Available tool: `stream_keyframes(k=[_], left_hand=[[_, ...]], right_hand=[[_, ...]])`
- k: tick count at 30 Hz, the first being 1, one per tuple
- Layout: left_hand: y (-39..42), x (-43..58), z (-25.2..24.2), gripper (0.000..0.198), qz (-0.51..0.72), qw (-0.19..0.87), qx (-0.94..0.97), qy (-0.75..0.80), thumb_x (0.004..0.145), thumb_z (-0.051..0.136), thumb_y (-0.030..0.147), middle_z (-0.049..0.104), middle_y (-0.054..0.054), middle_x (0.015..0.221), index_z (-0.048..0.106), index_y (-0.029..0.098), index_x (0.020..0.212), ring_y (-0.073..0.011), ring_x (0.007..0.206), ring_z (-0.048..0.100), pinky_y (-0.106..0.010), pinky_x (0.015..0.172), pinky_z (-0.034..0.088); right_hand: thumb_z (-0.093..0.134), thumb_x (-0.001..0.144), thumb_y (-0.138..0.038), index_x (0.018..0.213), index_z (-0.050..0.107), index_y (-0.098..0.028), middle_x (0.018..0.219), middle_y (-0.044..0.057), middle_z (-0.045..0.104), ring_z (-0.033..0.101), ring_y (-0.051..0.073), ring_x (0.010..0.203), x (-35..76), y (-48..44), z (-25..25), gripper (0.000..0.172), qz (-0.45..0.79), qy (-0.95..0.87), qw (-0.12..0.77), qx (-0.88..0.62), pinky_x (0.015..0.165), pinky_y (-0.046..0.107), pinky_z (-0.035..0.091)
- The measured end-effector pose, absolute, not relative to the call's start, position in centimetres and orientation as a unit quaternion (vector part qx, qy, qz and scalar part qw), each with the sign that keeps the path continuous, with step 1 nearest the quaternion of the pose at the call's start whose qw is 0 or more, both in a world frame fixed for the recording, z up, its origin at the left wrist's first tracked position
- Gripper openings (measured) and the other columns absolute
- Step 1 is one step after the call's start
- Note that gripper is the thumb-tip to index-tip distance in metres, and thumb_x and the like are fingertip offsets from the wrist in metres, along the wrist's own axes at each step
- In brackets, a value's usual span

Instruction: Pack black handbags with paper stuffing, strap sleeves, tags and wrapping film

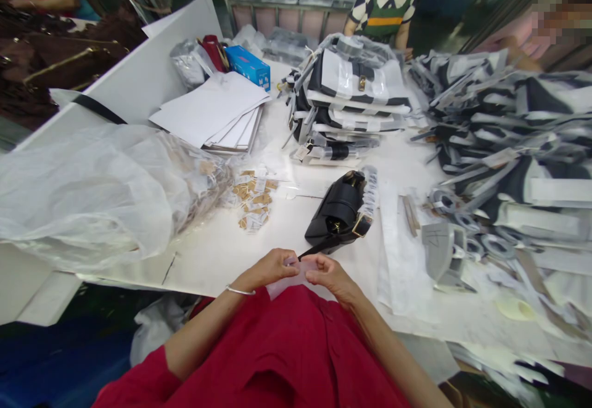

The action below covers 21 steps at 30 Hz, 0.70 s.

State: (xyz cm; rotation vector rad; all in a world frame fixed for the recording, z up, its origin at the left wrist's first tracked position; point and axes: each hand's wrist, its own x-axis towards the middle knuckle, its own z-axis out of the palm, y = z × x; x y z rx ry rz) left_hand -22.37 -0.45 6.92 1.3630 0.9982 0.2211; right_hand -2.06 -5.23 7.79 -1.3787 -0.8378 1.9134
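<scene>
My left hand (pixel 272 267) and my right hand (pixel 329 273) meet at the near table edge, above my red lap. Both pinch a small clear plastic packet (pixel 300 269) between their fingertips. A thin bangle circles my left wrist. Just beyond the hands lies a black handbag (pixel 340 212) with gold hardware, and its thin strap runs down toward my fingers. Left of the bag is a scatter of small packets with tan tags (pixel 253 198).
A large clear plastic bag (pixel 87 192) covers the left of the white table (pixel 222 241). White paper sheets (pixel 217 112) and a blue box (pixel 248 66) lie behind. Stacks of wrapped black-and-white bags (pixel 351 100) fill the back and right. A person in a striped shirt (pixel 382 7) sits opposite.
</scene>
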Motion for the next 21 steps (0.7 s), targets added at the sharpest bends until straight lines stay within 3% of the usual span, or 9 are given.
stream_keyframes(k=[3, 6, 11, 16, 21], left_hand=[[0.2, -22.9, 6.7, 0.019, 0.071, 0.645, 0.616, 0.447, 0.072, 0.063, 0.034, 0.050, 0.004, 0.060, 0.066, 0.016, 0.075, -0.0103, 0.058, 0.041, -0.021, 0.054, 0.029], [0.6, -23.1, 6.8, 0.021, 0.064, 0.655, 0.618, 0.431, 0.073, 0.063, 0.036, 0.051, 0.004, 0.063, 0.066, 0.016, 0.079, -0.0102, 0.059, 0.042, -0.021, 0.055, 0.030], [0.5, -22.5, 6.4, 0.028, 0.091, 0.668, 0.606, 0.421, 0.069, 0.070, 0.041, 0.050, 0.005, 0.065, 0.061, 0.017, 0.078, -0.0102, 0.062, 0.041, -0.021, 0.057, 0.030], [0.3, -22.6, 5.0, 0.036, 0.124, 0.671, 0.570, 0.457, 0.072, 0.067, 0.050, 0.042, 0.006, 0.059, 0.055, 0.016, 0.069, -0.0095, 0.058, 0.036, -0.022, 0.054, 0.026], [0.9, -24.3, 4.7, 0.042, 0.172, 0.663, 0.528, 0.501, 0.069, 0.069, 0.056, 0.047, 0.004, 0.062, 0.056, 0.016, 0.070, -0.0114, 0.061, 0.041, -0.023, 0.057, 0.031]], right_hand=[[0.084, 0.057, -0.045, 0.087, 0.073, -0.019, 0.079, 0.001, 0.071, 0.061, 0.016, 0.070, -2.5, -5.1, 7.2, 0.041, 0.693, -0.350, 0.314, -0.547, 0.069, 0.029, 0.048], [0.078, 0.064, -0.047, 0.072, 0.072, -0.018, 0.066, 0.000, 0.066, 0.056, 0.014, 0.062, -3.3, -4.9, 6.4, 0.032, 0.631, -0.375, 0.319, -0.599, 0.061, 0.027, 0.043], [0.080, 0.060, -0.050, 0.058, 0.060, -0.018, 0.052, -0.004, 0.055, 0.045, 0.011, 0.051, -4.8, -4.3, 5.6, 0.038, 0.586, -0.360, 0.346, -0.638, 0.052, 0.025, 0.035], [0.072, 0.065, -0.063, 0.064, 0.062, -0.018, 0.056, -0.001, 0.059, 0.054, 0.012, 0.052, -4.1, -4.6, 4.6, 0.046, 0.620, -0.260, 0.343, -0.656, 0.052, 0.025, 0.043], [0.087, 0.051, -0.044, 0.085, 0.067, -0.019, 0.065, -0.001, 0.065, 0.058, 0.013, 0.053, -2.0, -5.4, 2.1, 0.047, 0.616, -0.151, 0.313, -0.706, 0.048, 0.024, 0.046]])
